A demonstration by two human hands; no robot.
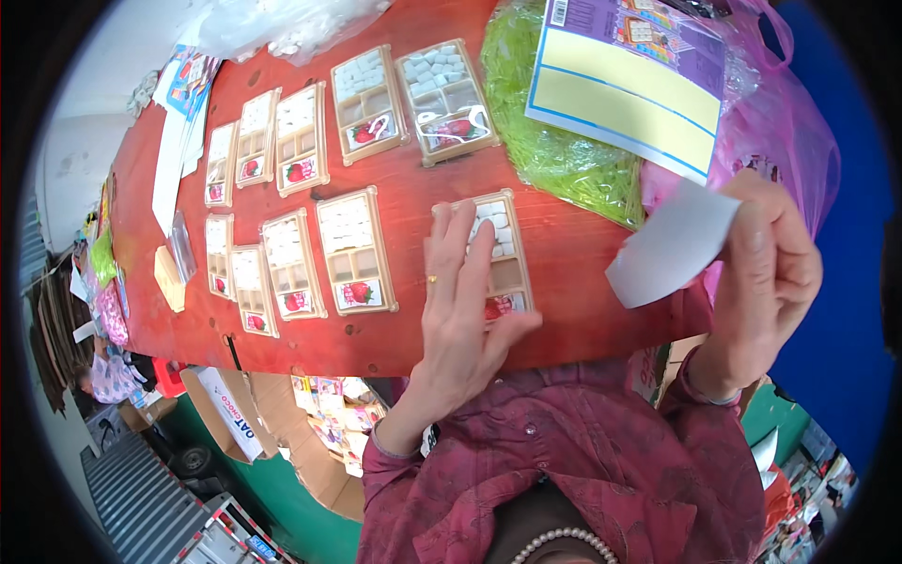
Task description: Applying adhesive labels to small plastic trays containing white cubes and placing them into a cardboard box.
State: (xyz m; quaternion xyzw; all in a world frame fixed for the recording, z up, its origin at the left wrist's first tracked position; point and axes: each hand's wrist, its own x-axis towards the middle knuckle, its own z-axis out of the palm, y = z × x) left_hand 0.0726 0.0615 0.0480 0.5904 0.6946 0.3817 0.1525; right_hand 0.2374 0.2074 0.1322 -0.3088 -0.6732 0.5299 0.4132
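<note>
My left hand (458, 305) lies over a tan compartment tray (507, 275) near the front edge of the table, its fingers stretched out and covering the tray's left side. White blocks (498, 226) fill that tray's far section, and a strawberry-printed card (507, 305) shows at its near end. Off to the right, my right hand (766, 268) pinches a curved piece of white paper (672, 244) between thumb and fingers. The paper hangs in the air, its face turned toward me looking blank.
Several similar filled trays (357, 249) stand in two rows to the left. Behind my right hand lie a clear bag of green shreds (564, 169), a yellow and purple printed sheet (625, 94) and a pink plastic bag (789, 141). An open carton (310, 451) with small packets sits below the table (423, 343).
</note>
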